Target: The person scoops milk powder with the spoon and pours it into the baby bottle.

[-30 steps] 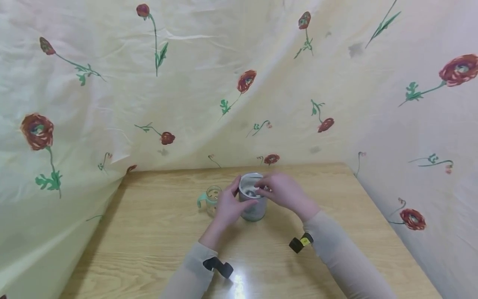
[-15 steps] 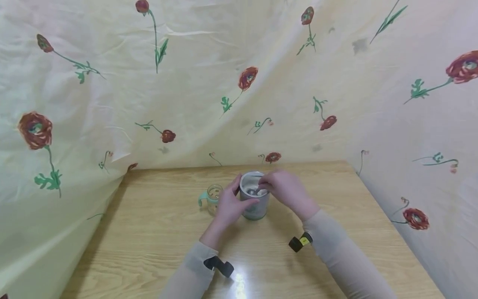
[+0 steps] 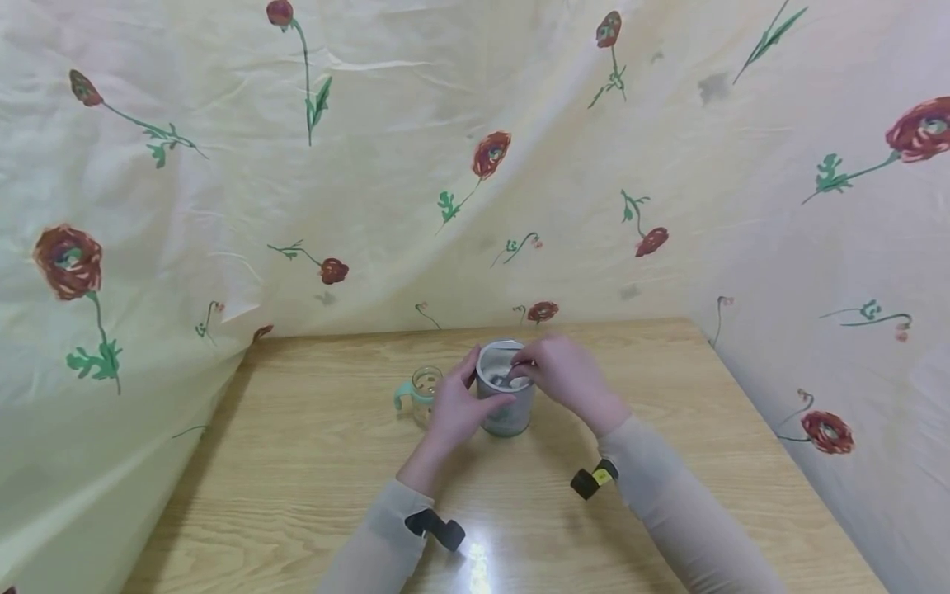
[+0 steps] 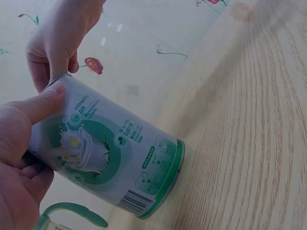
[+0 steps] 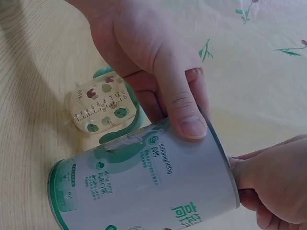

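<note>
A white and green milk powder can (image 3: 508, 412), lidless and upright on the table, is gripped by my left hand (image 3: 454, 407). The left thumb (image 4: 45, 101) lies along the printed side near the rim, with fingers around the far side. My right hand (image 3: 566, 375) reaches over the can's right rim, its curled fingers down in the mouth. They pinch a small, pale scoop (image 3: 500, 381), mostly hidden by the hand and the can wall. Beside the left hand stands a clear cup (image 5: 103, 103) with printed pictures, measuring marks and a mint-green handle (image 3: 402, 396).
A light wooden table (image 3: 312, 478) carries the can and cup, which stand close together toward its back edge. Pale cloth (image 3: 371, 165) printed with red flowers hangs behind and along both sides.
The right hand's fingers have shifted slightly and sit a little deeper in the can's mouth. The left hand and the can stay in place; the head view has tilted a little.
</note>
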Tool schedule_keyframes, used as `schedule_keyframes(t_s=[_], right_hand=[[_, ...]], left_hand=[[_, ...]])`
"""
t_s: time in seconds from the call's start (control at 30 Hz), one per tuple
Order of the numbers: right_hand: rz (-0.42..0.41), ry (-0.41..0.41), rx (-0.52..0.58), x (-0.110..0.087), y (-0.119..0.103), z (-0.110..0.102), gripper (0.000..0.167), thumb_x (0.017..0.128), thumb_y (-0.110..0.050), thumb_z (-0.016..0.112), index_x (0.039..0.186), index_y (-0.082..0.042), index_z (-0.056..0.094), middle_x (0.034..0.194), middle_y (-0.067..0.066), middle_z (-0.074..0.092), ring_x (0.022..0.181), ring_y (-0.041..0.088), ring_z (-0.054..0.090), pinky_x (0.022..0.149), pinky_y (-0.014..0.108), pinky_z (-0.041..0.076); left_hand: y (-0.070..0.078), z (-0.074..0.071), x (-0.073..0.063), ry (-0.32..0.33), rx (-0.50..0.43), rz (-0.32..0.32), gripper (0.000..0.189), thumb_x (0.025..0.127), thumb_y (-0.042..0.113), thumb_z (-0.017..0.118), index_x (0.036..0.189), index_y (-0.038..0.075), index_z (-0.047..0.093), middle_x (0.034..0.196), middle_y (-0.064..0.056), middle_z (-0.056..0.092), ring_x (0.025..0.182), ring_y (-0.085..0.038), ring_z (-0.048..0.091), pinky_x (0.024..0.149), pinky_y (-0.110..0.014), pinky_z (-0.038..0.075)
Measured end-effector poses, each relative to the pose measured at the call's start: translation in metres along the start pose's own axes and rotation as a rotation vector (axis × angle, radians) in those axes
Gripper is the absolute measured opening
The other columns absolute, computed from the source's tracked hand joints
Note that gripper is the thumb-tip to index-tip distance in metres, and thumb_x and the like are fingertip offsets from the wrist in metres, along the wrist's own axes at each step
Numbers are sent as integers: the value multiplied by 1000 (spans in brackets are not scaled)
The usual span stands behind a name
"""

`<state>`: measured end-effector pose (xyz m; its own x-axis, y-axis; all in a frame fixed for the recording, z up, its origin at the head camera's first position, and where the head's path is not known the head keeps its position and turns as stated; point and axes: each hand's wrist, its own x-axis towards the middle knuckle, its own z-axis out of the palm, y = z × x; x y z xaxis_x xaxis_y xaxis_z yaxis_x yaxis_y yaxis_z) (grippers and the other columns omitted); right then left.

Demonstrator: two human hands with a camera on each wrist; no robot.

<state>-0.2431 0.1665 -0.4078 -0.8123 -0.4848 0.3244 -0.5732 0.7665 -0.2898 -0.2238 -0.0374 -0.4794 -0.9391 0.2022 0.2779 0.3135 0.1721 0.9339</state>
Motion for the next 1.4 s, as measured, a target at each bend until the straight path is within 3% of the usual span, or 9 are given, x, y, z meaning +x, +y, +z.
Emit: schedule_keyframes(t_s=[0.13,0.3,0.5,0.67,0.87,0.97,1.17,1.4], right_hand=[[-8,20,-24,-3,0,1,10,92,-16,87,99,-9,86,89,0,79,78,15,70,69,35,62],[-21,112,-68,-9,0,3,7,91,-13,88,98,-11,86,88,0,78,79,18,67,68,37,61],[-139,216,-121,-13,0,3,13,85,-9,92,97,-10,86,92,4,79,86,24,71,71,39,64],[-211,177,-140,-13,1,4,10,84,-14,94,91,-12,87,83,-1,76,77,18,67,66,35,60],[-88,-7,36,-8,-4,2,6,94,-18,85,93,-12,87,80,-7,75,67,5,60,62,29,55],[-32,-63,112,-5,-7,1,8,97,-20,82,96,-13,87,83,-7,76,67,2,60,61,27,54],[64,-68,269,-7,-8,1,8,98,-19,80,95,-14,86,85,-8,77,68,5,62,62,27,56],[161,-12,420,-14,-9,3,8,98,-17,81,97,-11,86,86,-5,78,71,11,67,64,29,58]], left_hand=[[0,1,0,3,2,8,99,83,21,95,162,-2,39,166,-20,42,150,-29,45,120,-39,42],[0,1,0,6,-9,8,98,84,21,95,162,-3,40,165,-19,43,151,-31,44,121,-42,41],[0,1,0,-1,-16,-17,100,85,22,94,163,-2,37,165,-18,43,151,-30,43,121,-40,41],[0,1,-1,-5,-15,-20,102,84,24,94,164,-2,35,164,-18,44,151,-31,44,120,-41,42],[-2,1,0,-8,-1,-15,100,86,25,93,164,0,35,165,-18,43,151,-30,44,120,-39,42],[-4,1,-1,-7,-2,-13,100,87,25,93,164,-2,35,164,-18,44,150,-31,44,120,-40,42],[-8,2,0,-6,0,-8,100,88,27,92,165,0,35,164,-16,46,150,-31,44,119,-41,44],[-7,2,0,5,4,-18,100,87,27,93,164,0,36,163,-17,46,150,-32,44,120,-42,43]])
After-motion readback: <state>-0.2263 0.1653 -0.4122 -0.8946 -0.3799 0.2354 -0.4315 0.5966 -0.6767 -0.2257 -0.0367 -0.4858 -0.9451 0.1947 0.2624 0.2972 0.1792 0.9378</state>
